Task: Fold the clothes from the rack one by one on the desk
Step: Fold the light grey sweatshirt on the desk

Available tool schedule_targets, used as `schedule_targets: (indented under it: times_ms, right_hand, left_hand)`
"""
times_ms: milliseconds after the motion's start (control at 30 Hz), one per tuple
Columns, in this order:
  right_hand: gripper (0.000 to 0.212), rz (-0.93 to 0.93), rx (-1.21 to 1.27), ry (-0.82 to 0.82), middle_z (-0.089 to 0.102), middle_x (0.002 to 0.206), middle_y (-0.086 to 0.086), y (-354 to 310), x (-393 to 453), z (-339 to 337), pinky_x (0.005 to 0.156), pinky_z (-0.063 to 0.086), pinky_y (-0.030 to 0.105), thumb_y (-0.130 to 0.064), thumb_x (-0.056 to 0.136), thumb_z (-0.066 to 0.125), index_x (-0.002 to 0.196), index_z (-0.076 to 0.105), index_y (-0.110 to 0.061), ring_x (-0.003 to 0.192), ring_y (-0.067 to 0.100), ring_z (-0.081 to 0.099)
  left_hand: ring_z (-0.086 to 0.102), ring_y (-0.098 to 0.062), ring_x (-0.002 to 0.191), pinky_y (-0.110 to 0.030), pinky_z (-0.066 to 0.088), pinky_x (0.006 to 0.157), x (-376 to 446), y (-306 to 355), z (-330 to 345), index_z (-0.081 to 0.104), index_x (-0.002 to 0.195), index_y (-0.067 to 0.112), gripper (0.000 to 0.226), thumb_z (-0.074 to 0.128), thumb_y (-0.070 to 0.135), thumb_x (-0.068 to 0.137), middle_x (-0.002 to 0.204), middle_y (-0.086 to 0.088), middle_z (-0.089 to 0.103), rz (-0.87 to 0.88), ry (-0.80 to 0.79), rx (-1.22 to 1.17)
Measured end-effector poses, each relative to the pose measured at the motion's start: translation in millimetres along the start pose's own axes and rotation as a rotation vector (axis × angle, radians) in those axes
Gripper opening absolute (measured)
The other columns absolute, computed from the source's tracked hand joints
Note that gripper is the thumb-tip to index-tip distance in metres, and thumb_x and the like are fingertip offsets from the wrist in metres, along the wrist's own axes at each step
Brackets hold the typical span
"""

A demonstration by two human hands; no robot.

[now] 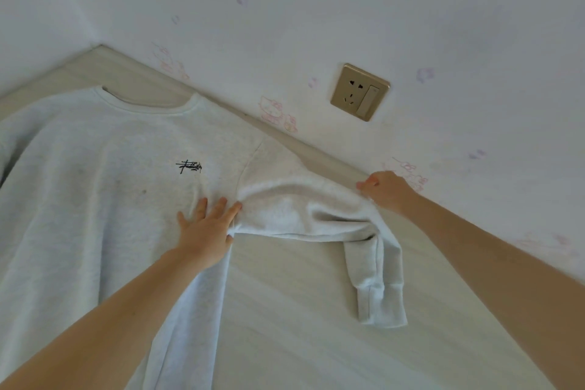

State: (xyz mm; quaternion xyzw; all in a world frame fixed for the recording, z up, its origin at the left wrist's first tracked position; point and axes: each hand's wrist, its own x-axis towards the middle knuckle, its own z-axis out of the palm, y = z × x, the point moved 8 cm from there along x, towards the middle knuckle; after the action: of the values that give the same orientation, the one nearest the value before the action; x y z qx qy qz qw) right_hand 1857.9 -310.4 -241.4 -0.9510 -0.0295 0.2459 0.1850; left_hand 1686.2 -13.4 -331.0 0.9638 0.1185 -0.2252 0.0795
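A pale grey sweatshirt [104,187] with a small black chest logo lies front up on the light wooden desk [300,326], collar toward the wall. My left hand [207,228] presses flat with straight fingers on the body near the right armpit seam. My right hand [384,188] grips the upper edge of the right sleeve [300,209] close to the wall. The sleeve is bent, and its cuff [381,304] hangs down toward me on the desk.
The desk runs along a white wall with faint cartoon stickers. A brass wall socket with a switch [359,92] sits above the desk's far edge. The desk corner is at the far left. The sweatshirt's left side runs out of view.
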Motion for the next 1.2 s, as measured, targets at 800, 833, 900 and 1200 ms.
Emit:
schedule_targets:
  times_ms: [800,833,900,1200]
  right_hand:
    - [0.022,-0.11,-0.458,0.001,0.061,0.1,0.01,96,-46,-26,0.068,0.045,0.032,-0.033,0.097,0.049,0.11,0.044,-0.016,0.078,0.024,0.056]
    - [0.023,-0.073,-0.541,-0.071,0.06,0.105,0.01,103,-44,-17,0.069,0.043,0.031,-0.031,0.097,0.049,0.112,0.045,-0.013,0.081,0.023,0.055]
    - [0.031,0.009,-0.578,-0.164,0.054,0.107,0.007,111,-39,-2,0.069,0.042,0.029,-0.028,0.096,0.051,0.12,0.045,-0.01,0.086,0.021,0.053]
    - [0.039,-0.31,-0.462,-0.097,0.046,0.132,0.013,-24,-5,32,0.096,0.045,0.041,-0.017,0.096,0.047,0.133,0.042,-0.006,0.118,0.03,0.048]
  left_hand:
    - [0.048,-0.025,0.032,-0.022,0.033,0.039,-51,41,-35,0.07,0.076,0.012,0.044,0.092,-0.001,0.039,0.039,-0.004,0.047,0.082,0.443,0.139]
    - [0.053,-0.025,0.037,-0.023,0.035,0.039,-52,45,-30,0.07,0.081,0.013,0.043,0.092,0.004,0.046,0.044,-0.006,0.053,0.081,0.404,0.148]
    - [0.068,-0.025,0.084,-0.03,0.05,0.066,-52,55,-15,0.06,0.122,0.014,0.043,0.073,0.023,0.082,0.093,-0.01,0.071,0.088,0.31,0.138]
    - [0.063,-0.037,0.106,-0.046,0.054,0.084,-75,45,15,0.066,0.113,0.007,0.065,0.078,-0.004,0.05,0.127,-0.014,0.061,0.126,0.393,0.104]
